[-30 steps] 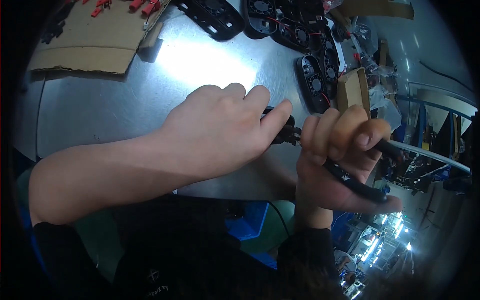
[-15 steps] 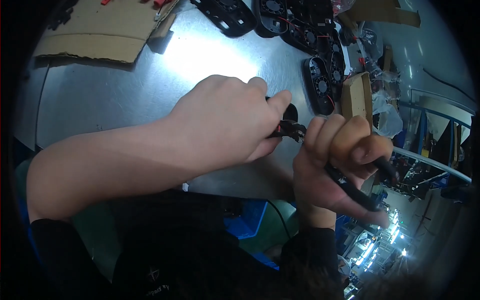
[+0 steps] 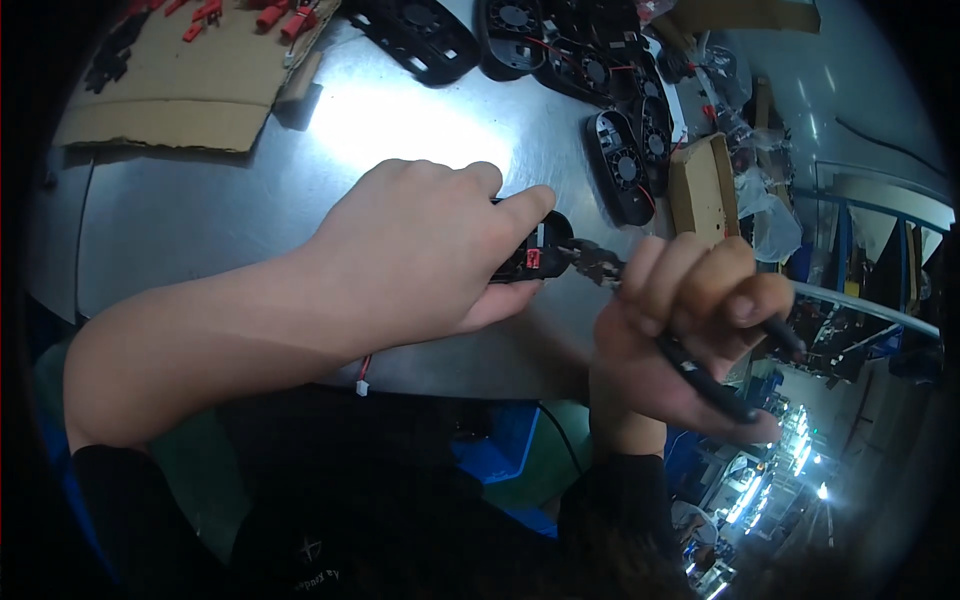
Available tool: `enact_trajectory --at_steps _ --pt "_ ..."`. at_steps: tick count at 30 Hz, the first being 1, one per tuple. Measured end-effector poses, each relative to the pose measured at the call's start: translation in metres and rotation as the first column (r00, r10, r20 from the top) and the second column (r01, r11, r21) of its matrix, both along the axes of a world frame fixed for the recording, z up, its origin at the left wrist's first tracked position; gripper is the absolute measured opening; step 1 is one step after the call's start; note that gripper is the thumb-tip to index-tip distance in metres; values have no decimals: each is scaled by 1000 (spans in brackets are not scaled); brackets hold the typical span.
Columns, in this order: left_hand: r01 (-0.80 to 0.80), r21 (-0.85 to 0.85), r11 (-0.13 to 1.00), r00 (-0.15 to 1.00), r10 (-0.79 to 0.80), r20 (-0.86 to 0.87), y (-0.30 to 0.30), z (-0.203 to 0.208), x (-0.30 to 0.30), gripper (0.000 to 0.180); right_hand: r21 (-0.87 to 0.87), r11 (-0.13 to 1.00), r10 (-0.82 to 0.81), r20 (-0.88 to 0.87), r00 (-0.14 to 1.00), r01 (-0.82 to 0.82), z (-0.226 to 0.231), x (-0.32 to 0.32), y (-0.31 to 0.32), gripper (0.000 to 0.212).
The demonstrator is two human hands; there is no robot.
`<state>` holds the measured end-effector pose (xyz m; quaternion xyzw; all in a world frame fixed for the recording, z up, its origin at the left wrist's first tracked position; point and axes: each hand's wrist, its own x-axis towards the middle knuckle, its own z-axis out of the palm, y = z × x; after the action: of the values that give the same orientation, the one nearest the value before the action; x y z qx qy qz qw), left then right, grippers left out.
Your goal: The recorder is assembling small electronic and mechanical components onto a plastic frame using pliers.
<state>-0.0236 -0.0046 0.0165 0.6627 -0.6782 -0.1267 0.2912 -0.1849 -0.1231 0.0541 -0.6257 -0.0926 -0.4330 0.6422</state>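
My left hand (image 3: 415,250) is closed around a black plastic housing (image 3: 558,226) with a rounded end; most of it is hidden under the fingers. A small red part (image 3: 533,259) shows inside the housing. My right hand (image 3: 675,315) grips a pair of pliers (image 3: 596,264) with dark handles spread apart. Their metal jaws are at the housing's rounded end, close to the red part; whether they touch it I cannot tell. Below my left forearm, a red and dark wire ending in a white connector (image 3: 363,386) hangs over the table's near edge.
Several black housings with fans (image 3: 622,168) lie at the back right of the metal table (image 3: 230,195). A cardboard box (image 3: 703,185) and clear plastic bags (image 3: 770,225) stand beside them. Cardboard (image 3: 160,110) with red parts (image 3: 205,14) lies at the back left. A blue bin (image 3: 505,445) is below the table.
The pliers' jaws have drawn back slightly to the right from the housing, uncovering the red part. My left hand has shifted a little left, and more of the hanging wire shows.
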Motion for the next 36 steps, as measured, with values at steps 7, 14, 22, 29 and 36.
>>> enact_trajectory --at_steps 7,14,22,29,36 --pt "51 -17 999 997 -50 61 2 5 -3 59 103 995 1 -129 992 12 4 -2 11 74" --pt "74 -4 997 994 -74 85 1 9 -4 62 133 991 52 -171 984 -29 9 -9 9 73" --pt "79 8 997 993 -80 88 1 8 -3 63 173 985 27 -207 978 10 5 -9 15 75" --pt "77 -14 997 990 -74 121 1 8 -4 63 204 979 42 -155 987 -9 5 -7 10 80" --pt "74 -26 997 987 -69 142 2 11 -5 63 183 982 -15 -168 986 46 3 -5 13 81"
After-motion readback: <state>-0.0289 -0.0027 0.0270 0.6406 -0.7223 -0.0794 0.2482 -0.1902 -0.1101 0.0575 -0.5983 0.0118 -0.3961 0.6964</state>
